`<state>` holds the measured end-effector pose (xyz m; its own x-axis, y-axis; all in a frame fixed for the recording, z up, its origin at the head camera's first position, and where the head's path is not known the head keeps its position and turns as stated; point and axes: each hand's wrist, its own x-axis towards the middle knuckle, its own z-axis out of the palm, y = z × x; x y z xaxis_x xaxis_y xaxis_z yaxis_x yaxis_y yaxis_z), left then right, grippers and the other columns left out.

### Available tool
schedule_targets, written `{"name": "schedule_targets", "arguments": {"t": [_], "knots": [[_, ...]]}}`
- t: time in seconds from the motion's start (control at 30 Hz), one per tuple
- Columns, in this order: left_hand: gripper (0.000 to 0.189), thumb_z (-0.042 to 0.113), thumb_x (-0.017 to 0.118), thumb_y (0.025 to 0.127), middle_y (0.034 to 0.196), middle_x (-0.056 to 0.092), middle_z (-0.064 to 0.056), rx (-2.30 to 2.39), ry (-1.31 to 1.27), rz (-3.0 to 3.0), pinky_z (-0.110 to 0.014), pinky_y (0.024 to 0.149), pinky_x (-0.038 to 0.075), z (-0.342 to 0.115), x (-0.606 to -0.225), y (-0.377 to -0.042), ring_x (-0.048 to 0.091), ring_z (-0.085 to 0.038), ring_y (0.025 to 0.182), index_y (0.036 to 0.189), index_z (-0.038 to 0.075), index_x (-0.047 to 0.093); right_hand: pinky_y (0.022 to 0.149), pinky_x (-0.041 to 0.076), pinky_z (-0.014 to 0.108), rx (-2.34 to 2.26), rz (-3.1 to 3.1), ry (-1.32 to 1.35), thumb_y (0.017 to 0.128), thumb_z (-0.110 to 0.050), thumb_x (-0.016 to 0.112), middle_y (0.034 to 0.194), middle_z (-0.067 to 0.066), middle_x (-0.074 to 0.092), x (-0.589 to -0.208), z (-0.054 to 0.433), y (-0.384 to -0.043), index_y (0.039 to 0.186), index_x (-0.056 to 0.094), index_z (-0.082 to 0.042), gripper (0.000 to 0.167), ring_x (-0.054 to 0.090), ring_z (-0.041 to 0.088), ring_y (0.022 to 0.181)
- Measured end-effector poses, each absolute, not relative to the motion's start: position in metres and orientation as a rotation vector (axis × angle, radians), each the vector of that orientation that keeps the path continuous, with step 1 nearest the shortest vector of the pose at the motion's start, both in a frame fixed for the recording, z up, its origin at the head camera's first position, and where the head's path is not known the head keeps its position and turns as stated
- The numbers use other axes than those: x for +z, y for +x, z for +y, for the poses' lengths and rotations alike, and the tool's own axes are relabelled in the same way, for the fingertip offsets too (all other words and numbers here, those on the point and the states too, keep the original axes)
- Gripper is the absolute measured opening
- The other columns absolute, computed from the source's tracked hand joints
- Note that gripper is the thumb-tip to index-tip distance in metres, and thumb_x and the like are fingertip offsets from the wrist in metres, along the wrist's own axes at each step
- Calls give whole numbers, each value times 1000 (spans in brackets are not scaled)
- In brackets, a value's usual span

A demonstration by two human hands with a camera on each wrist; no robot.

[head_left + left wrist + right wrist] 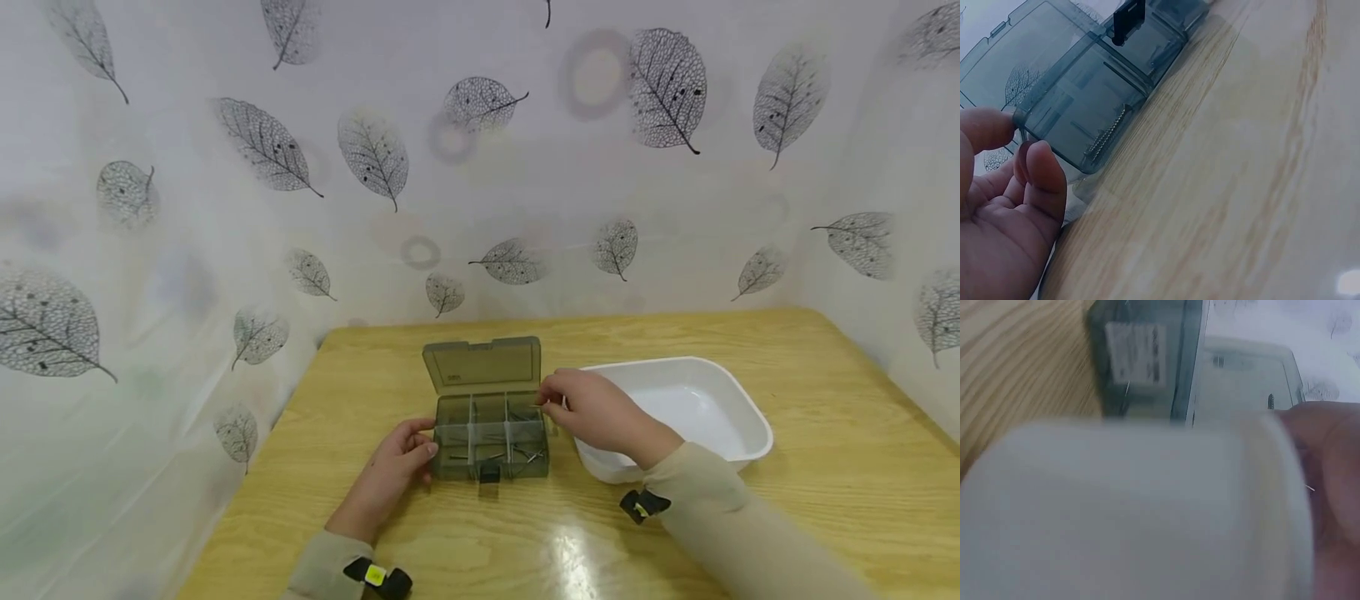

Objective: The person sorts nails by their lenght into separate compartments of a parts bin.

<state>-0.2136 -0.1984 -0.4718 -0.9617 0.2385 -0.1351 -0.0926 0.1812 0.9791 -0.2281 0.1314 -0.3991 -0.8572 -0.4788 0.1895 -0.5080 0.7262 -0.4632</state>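
A smoky clear compartment box (491, 433) stands on the table with its lid (483, 367) raised at the back. Small metal screws (1107, 132) lie in several compartments. My left hand (393, 467) holds the box at its left end, with thumb and fingertips at the corner in the left wrist view. Over the back right compartment, my right hand (596, 412) pinches a thin metal piece that looks like a screw (1310, 487). Fingers hide most of that piece. In the right wrist view the white tray's wall (1135, 512) covers much of the scene.
A white plastic tray (738, 396) stands right of the box, beneath the right forearm. The wooden table (375, 362) reaches back to a pale curtain with leaf prints (525, 167). A black latch (489, 473) sits at the box's front.
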Motion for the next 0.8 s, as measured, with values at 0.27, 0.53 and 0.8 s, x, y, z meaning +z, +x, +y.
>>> {"name": "schedule_targets", "arguments": {"t": [0.27, 0.53, 0.8], "knots": [[44, 10, 59, 102, 106, 59, -17, 1843, 129, 2214, -33, 69, 54, -198, -470, -211, 58, -25, 76, 144, 4, 48, 71, 50, 34, 704, -2889, 857, 99, -18, 65, 92, -9, 61, -403, 90, -240, 105, 74, -16, 11, 54, 9, 79], [44, 10, 59, 102, 107, 59, -17, 1855, 116, 2201, -32, 69, 54, -198, -468, -211, 58, -24, 76, 144, 3, 48, 75, 52, 33, 659, -2925, 828, 101, -21, 62, 96, -7, 66, -406, 68, -248, 110, 74, -17, 16, 57, 9, 82], [46, 11, 60, 102, 105, 59, -16, 1847, 151, 2208, -31, 69, 54, -197, -468, -212, 58, -23, 76, 145, 1, 46, 80, 52, 35, 686, -2951, 821, 99, -24, 65, 100, -7, 63, -403, 76, -242, 112, 72, -14, 17, 59, 12, 90]]}}
